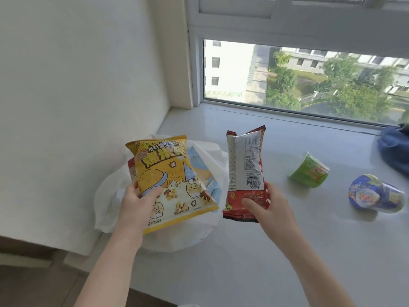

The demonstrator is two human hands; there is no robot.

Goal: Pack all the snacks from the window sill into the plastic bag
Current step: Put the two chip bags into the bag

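White stone window sill (254,251) fills the centre and lower right of the frame; its near edge runs diagonally at lower left, and a white wall (77,96) bounds its left end. Bare sill lies open between the arms and toward the lower right. Window glass (309,80) spans the upper right. White plastic bag (106,196) sits at the sill's left end by the wall, mouth open, with a light blue packet (205,171) partly inside. Left hand (137,202), fingers clenched on a yellow popcorn bag (174,180), holds it above the bag mouth. Right hand (265,209) grasps a red snack bag (245,173) upright, just right of the plastic bag. Green cup (308,170) and blue cup (376,193) lie tipped on the sill at right; a dark blue cloth item (396,147) is at the right edge.
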